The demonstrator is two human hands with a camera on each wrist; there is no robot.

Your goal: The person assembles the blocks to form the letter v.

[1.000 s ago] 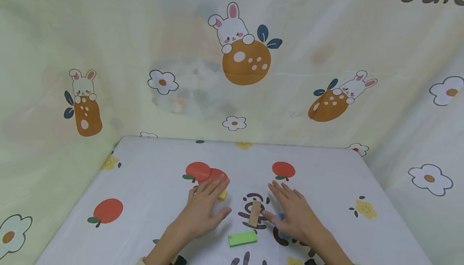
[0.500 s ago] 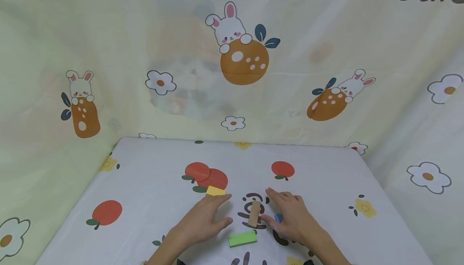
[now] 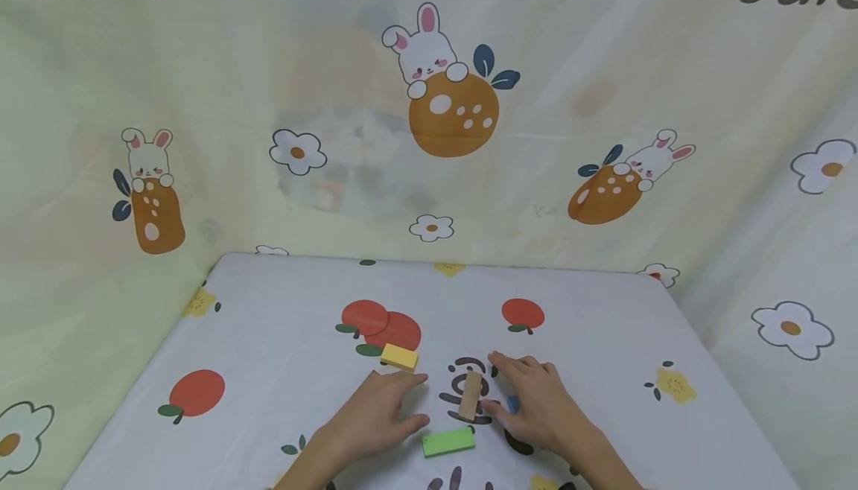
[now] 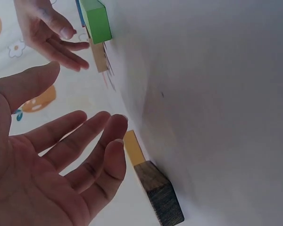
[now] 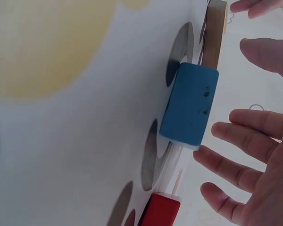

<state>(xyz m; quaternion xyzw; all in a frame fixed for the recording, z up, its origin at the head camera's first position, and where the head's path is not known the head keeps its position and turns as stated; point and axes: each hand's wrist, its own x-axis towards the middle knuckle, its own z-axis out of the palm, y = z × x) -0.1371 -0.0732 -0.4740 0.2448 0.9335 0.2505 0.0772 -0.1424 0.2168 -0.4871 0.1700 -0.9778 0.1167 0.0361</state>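
My left hand (image 3: 375,415) hovers low over the table, fingers loosely bent and holding nothing. In the left wrist view a dark wood-grained block (image 4: 162,197) and the yellow block (image 4: 134,147) lie just beyond its fingertips. The right hand (image 3: 539,404), also holding nothing, is over a blue block (image 3: 513,404), which it mostly covers in the head view. That blue block (image 5: 189,104) shows whole in the right wrist view, with a red block (image 5: 161,209) near it. Between the hands lie a tan wooden block (image 3: 471,395) and, closer to me, a green block (image 3: 448,442).
The white tablecloth (image 3: 288,348) carries printed fruit, flowers and dark strokes. A cream curtain (image 3: 348,65) with rabbit prints hangs behind the table and along both sides.
Both hands have drawn back towards me, the left one more, and their fingers have bent slightly. The yellow block has come out from under the left hand. The blocks lie where they were.
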